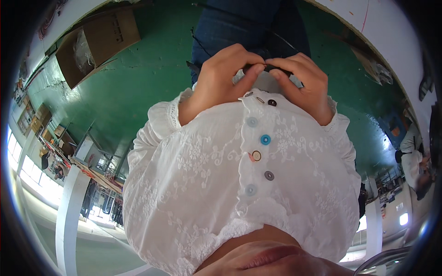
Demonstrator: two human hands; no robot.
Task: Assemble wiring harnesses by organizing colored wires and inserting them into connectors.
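In front of my waist my two hands meet, thumbs and forefingers pinched together at the fingertips. My left hand (223, 73) and my right hand (304, 82) both grip a narrow black piece (276, 70), most of it hidden by the fingers. It looks like cable or strip; its exact kind cannot be made out. Thin black strands (200, 42) stick out beyond my left hand, over the dark blue trousers (253, 23). Whether they join the held piece is unclear.
An opened cardboard box (113, 34) with clear plastic inside stands on the green floor (152, 60) to the left. White table surfaces (373, 27) border the far right. A shelf and hanging dark cables (103, 198) are at the left; another person (412, 161) is at the right.
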